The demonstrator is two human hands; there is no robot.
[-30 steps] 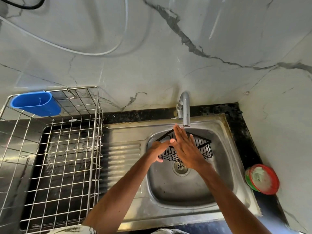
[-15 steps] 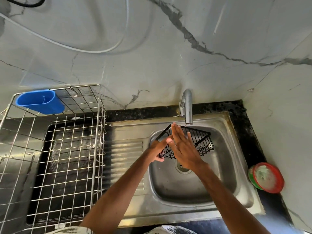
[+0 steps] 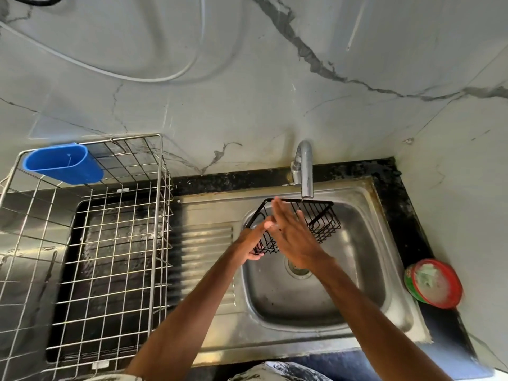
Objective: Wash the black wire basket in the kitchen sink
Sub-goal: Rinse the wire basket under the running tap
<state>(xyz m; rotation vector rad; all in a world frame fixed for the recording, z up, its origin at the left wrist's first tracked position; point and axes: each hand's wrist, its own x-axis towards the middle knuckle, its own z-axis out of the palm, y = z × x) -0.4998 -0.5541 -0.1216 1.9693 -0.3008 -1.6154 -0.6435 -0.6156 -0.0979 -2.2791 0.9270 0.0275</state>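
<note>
My left grip [image 3: 252,244] clasps the black wire basket [image 3: 322,219] at its 7 o'clock corner; my right grip [image 3: 292,235] lies flat, released, against it under the faucet [image 3: 306,171].

Two hands [image 3: 254,243] [image 3: 295,239], one basket [image 3: 321,221], one tap [image 3: 305,166].

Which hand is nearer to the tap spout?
Right. The right hand reaches over the black wire basket, fingertips just left of the tap spout; the left hand holds the basket's near left corner, farther away.
</note>
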